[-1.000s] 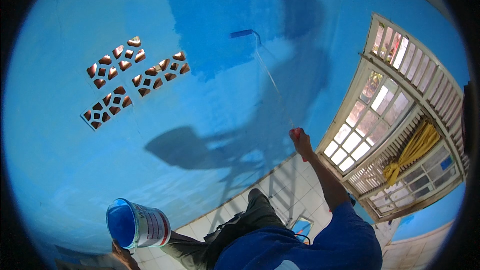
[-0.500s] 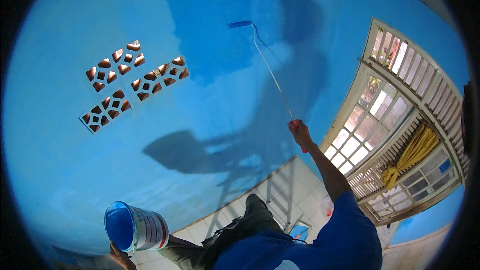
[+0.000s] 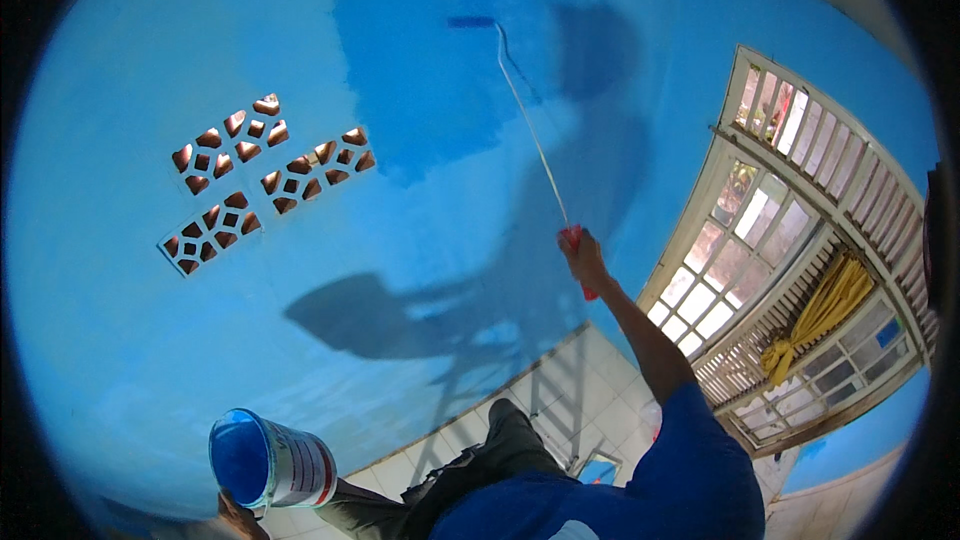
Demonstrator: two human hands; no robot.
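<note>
My right hand [image 3: 582, 258] is closed round the red handle of a paint roller [image 3: 538, 145]. Its long thin metal rod reaches up to a blue roller head [image 3: 470, 22], which lies against or very near the darker blue patch [image 3: 420, 90] of the wall. Low on the left, my left hand [image 3: 240, 518] grips a white paint bucket [image 3: 300, 465] at its rim, fingers partly hidden behind it. The bucket tilts, its mouth facing left, and blue paint coats the inside. Lighter blue wall [image 3: 320, 220] surrounds the darker patch.
Patterned vent blocks [image 3: 208, 155] pierce the wall at left. A white louvred window [image 3: 740, 240] with a tied yellow curtain [image 3: 820, 315] is at right. White floor tiles [image 3: 590, 390] lie far below my legs. My shadow and a ladder-shaped shadow fall across wall and floor.
The roller head has moved up and slightly left along the dark blue patch. My right hand has shifted a little left and up with it. The bucket stays nearly in place.
</note>
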